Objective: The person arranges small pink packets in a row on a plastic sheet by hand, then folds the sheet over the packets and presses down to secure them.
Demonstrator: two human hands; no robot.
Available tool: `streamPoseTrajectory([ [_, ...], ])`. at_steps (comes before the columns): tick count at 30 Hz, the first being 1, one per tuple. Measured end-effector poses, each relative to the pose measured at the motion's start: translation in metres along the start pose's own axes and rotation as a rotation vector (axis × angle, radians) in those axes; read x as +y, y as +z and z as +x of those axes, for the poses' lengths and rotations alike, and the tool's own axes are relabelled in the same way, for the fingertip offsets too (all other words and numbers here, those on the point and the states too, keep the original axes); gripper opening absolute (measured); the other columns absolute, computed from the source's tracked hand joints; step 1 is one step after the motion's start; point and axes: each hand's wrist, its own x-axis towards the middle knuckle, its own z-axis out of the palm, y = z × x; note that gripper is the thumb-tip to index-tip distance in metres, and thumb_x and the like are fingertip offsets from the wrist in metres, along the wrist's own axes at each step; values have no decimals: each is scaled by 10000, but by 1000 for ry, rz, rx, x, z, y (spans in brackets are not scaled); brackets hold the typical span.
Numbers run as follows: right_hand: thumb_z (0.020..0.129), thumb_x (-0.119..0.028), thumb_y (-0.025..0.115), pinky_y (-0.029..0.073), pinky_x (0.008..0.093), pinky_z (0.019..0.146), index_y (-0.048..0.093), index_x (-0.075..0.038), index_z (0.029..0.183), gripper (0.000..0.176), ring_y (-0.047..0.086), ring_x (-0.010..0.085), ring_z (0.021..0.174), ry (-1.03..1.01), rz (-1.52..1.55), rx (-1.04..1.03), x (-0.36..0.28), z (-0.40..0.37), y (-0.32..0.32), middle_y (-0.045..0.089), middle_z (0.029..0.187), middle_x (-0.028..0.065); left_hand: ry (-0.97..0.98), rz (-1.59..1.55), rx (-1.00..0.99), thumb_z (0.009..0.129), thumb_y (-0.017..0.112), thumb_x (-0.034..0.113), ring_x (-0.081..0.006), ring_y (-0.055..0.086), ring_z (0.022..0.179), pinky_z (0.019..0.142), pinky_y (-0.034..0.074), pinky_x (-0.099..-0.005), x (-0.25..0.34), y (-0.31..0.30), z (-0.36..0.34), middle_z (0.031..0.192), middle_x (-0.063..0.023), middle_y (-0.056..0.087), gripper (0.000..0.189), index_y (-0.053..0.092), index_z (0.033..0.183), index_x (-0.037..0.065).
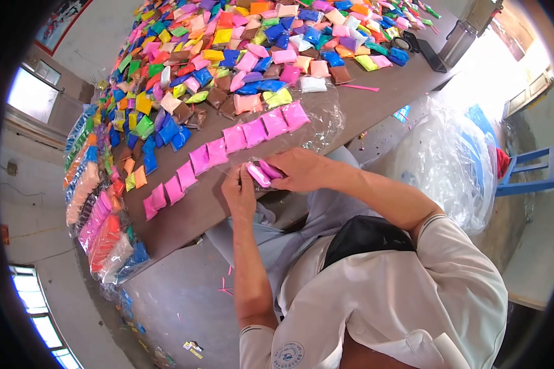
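At the table's near edge, both my hands meet around a couple of small pink packets point(258, 175), one a darker purplish pink. My left hand point(237, 189) pinches the left side of them, thumb up. From the right, my right hand point(300, 170) has its fingers closed on the darker packet point(270, 170); its fingertips are partly hidden. Just beyond my hands, a slanting row of several pink packets point(234, 139) lies on the brown table point(188, 212). A clear plastic bag point(329, 117) lies flat by the row's right end.
A large heap of multicoloured packets point(228, 58) covers the far table. Filled clear bags point(98, 221) line the left edge. A steel flask point(458, 43) and a dark phone-like object point(432, 56) stand far right. Beyond the right edge are a big plastic bag point(452, 163) and a blue stool point(526, 172).
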Motion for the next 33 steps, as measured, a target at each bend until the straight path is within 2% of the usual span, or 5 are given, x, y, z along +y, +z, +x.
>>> streamPoseTrajectory([
  [4, 810, -311, 701, 501, 503, 849, 612, 10, 1070, 423, 643, 422, 941, 24, -77, -1, -6, 3, 6, 664, 956, 223, 12, 27, 14, 1031, 518, 197, -136, 509, 705, 664, 440, -325, 2, 1, 0, 742, -73, 603, 276, 641, 913, -20],
  [10, 783, -256, 746, 516, 489, 806, 558, -31, 1254, 555, 657, 419, 905, 69, 112, -13, -18, -6, -14, 683, 979, 228, -20, 38, 21, 1045, 510, 284, -134, 497, 704, 662, 438, -332, 8, 0, 0, 721, -75, 591, 360, 640, 899, -18],
  [22, 723, -322, 775, 535, 483, 769, 643, -49, 1094, 479, 675, 399, 838, -28, 55, 111, -5, 4, 2, 701, 877, 175, -13, -64, 15, 1045, 503, 343, -135, 572, 813, 745, 464, -304, 11, -2, 0, 873, -51, 662, 404, 678, 960, -11],
  [26, 708, -278, 773, 541, 478, 722, 629, -31, 1155, 530, 684, 390, 779, -51, 20, 197, 0, 6, 11, 697, 826, 191, -45, -158, 33, 1039, 506, 372, -139, 579, 867, 789, 463, -292, 10, -2, -4, 952, -56, 663, 418, 674, 1021, -10],
  [33, 720, -266, 765, 526, 497, 700, 636, -30, 1110, 473, 668, 411, 775, -74, -36, 178, -3, 4, 9, 685, 819, 200, -47, -153, -17, 990, 619, 294, -143, 585, 871, 792, 475, -298, 3, -2, -2, 960, -65, 665, 316, 666, 1014, -18],
])
